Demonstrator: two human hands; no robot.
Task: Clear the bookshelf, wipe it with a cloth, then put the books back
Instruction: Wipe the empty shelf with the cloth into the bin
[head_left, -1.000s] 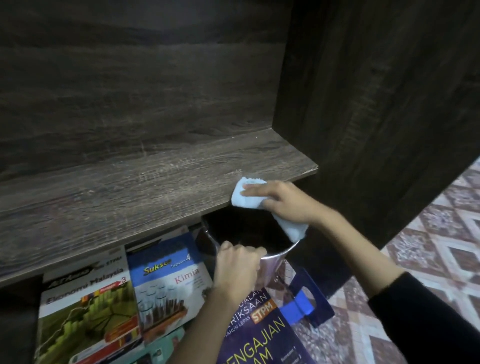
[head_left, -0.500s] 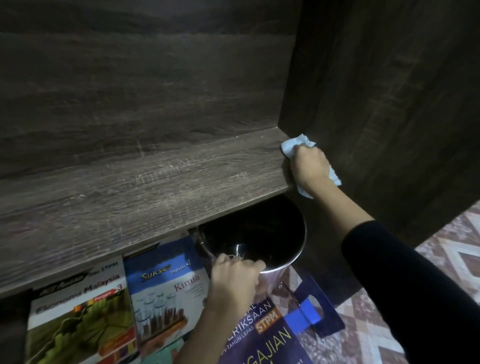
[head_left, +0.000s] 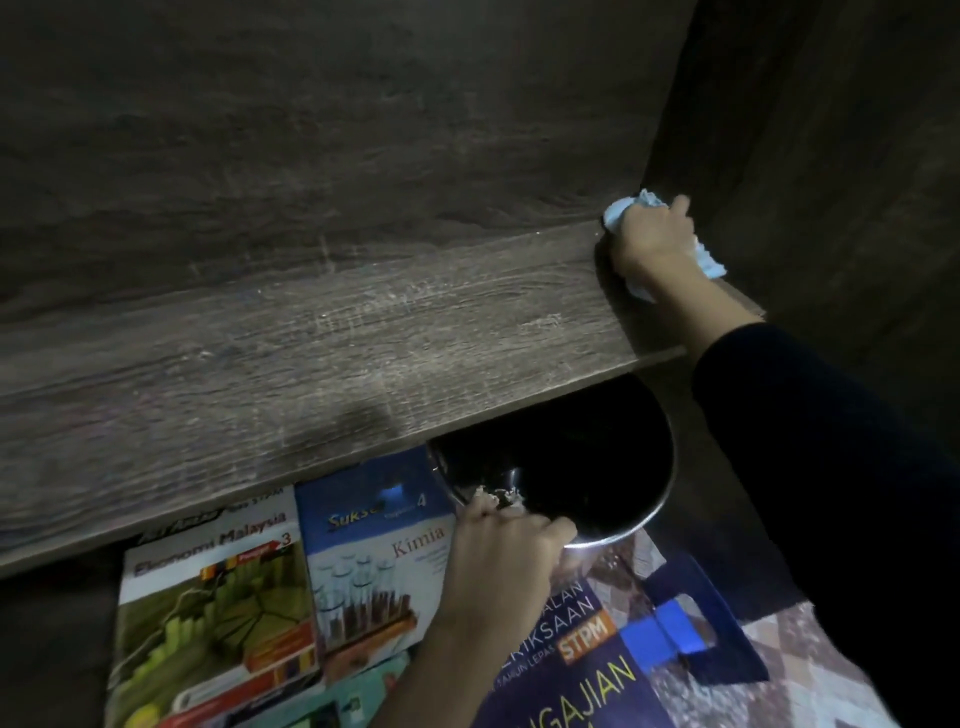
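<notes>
One head view: the right hand (head_left: 652, 239) bunches a pale blue cloth (head_left: 621, 210) into the back right corner of the shelf board (head_left: 363, 353). Soft and light, the cloth probably wipes best wadded under the palm. The left hand (head_left: 506, 551) grips the near rim of a steel bowl (head_left: 649, 512) below the board's front edge, and textbooks (head_left: 374, 551) lie beside it.

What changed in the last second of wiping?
The right hand, gripping the blue cloth, slid from the front edge of the shelf into its back right corner. The left hand still holds the metal pot by its rim below; the books lie unmoved.
</notes>
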